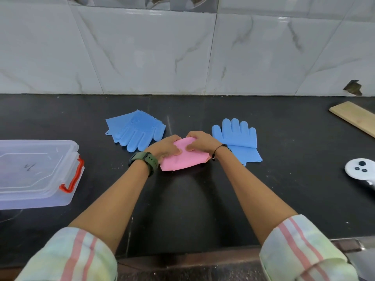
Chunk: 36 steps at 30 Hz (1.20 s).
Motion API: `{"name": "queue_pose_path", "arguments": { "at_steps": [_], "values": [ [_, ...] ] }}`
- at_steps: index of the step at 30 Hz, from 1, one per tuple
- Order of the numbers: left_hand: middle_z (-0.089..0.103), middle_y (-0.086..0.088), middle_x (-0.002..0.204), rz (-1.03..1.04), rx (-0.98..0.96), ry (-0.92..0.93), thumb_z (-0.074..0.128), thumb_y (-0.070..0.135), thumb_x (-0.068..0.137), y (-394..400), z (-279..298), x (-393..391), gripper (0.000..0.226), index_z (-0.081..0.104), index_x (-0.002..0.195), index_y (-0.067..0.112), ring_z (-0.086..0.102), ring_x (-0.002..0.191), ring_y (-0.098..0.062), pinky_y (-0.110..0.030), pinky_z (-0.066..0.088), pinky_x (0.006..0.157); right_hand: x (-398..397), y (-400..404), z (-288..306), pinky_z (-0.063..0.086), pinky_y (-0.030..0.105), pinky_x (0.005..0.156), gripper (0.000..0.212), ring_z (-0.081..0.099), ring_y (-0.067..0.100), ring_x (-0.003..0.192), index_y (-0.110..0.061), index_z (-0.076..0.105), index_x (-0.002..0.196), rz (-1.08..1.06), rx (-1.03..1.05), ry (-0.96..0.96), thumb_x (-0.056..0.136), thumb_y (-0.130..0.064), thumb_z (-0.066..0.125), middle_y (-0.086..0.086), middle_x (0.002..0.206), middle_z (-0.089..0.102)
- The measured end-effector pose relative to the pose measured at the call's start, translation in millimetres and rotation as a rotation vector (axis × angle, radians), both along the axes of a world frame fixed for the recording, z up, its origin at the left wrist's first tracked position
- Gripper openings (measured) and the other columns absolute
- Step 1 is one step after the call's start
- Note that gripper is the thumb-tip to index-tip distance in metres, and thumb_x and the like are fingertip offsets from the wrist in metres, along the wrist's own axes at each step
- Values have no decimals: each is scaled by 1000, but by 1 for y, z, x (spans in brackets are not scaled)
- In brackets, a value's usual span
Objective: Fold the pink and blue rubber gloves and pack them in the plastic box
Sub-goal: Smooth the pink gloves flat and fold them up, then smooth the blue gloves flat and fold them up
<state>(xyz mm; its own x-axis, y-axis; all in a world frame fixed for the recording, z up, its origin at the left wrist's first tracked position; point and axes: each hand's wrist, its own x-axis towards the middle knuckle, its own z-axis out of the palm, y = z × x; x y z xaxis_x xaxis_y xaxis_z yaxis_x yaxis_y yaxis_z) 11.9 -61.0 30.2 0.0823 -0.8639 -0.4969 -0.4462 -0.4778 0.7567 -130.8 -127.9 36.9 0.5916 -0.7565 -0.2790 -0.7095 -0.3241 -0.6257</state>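
Head view: nearest are two striped, rolled-up sleeves and bare forearms reaching out over the black counter [182, 209]. The left hand [165, 148], above a green watch [147, 162], and the right hand [199, 141] meet on the pink glove [182, 161], thumbs and curled fingers pinching its far edge. The pink glove is bunched into a folded slab, its long axis running left to right and rising a little toward the right. To the left of the pink glove, well apart, sits the plastic box [38, 191] with a clear lid and a red latch. Just right of the pink glove and partly behind the right wrist lies a blue glove [237, 136], flat, fingers pointing away at the wall. Beyond the pink glove to the left, a second blue glove [136, 129] lies bristle side up, fingers pointing toward the person and slightly right.
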Motion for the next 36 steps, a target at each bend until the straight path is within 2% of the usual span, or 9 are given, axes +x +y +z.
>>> {"name": "queue_pose_path", "arguments": {
  "at_steps": [4, 10, 19, 24, 26, 28, 30, 32, 36],
  "values": [
    [51, -15, 124, 43, -76, -102, 50, 12, 90, 22, 1, 11, 38, 44, 127, 16, 53, 109, -32, -47, 46, 98, 9, 12, 5, 42, 31, 76, 24, 52, 21, 95, -14, 58, 107, 75, 24, -86, 84, -13, 58, 4, 104, 55],
    [55, -16, 113, 334, -216, -226, 47, 10, 89, 95, 13, 45, 34, 46, 122, 14, 51, 89, -25, -29, 41, 63, 76, 42, 19, 43, 33, 88, 27, 51, 20, 104, -16, 57, 114, 375, -22, -90, 87, -18, 57, 7, 117, 59],
    [44, -20, 131, 800, -104, -152, 44, 8, 91, 199, 1, 60, 48, 29, 136, 11, 51, 113, -37, -52, 51, 90, 192, 100, 16, 38, 37, 97, 31, 49, 21, 109, -11, 56, 119, 1086, -175, 128, 88, -12, 58, 10, 124, 57],
    [42, -20, 133, 807, 0, -162, 38, 18, 95, 203, -4, 53, 56, 15, 146, 20, 59, 105, -42, -47, 60, 71, 202, 104, 9, 47, 53, 94, 39, 51, 30, 111, -27, 47, 123, 1066, -154, 328, 84, -29, 48, 8, 121, 49],
    [43, -21, 132, 759, 30, -258, 34, 23, 97, 201, -5, 52, 55, 11, 146, 19, 61, 99, -43, -40, 59, 63, 203, 104, 8, 42, 49, 99, 40, 49, 29, 112, -34, 43, 128, 999, -171, 371, 89, -37, 37, 6, 121, 46],
    [44, -21, 133, 706, 58, -439, 32, 27, 99, 201, -8, 48, 53, 13, 146, 11, 60, 103, -43, -42, 56, 74, 204, 106, 2, 38, 45, 101, 40, 46, 29, 116, -36, 39, 132, 916, -205, 364, 95, -42, 26, 5, 120, 43],
    [46, -19, 131, 639, 124, -725, 30, 33, 100, 199, -12, 42, 55, 16, 145, 4, 58, 108, -38, -42, 50, 82, 203, 112, -5, 37, 47, 100, 43, 43, 32, 120, -33, 37, 133, 855, -301, 353, 96, -44, 20, 8, 128, 42],
    [50, -15, 125, 563, 179, -1030, 26, 34, 101, 199, -14, 36, 52, 28, 139, -1, 57, 107, -33, -39, 49, 77, 201, 120, -16, 37, 50, 98, 43, 38, 34, 123, -27, 39, 132, 795, -396, 326, 97, -43, 18, 12, 134, 40],
    [49, -21, 120, 369, 77, -1274, 23, 4, 96, 198, -23, 28, 34, 40, 125, -4, 46, 111, -34, -42, 41, 91, 197, 135, -36, 39, 45, 86, 41, 44, 31, 114, -18, 48, 121, 659, -635, 188, 98, -40, 24, 13, 127, 48]
  ]
}}
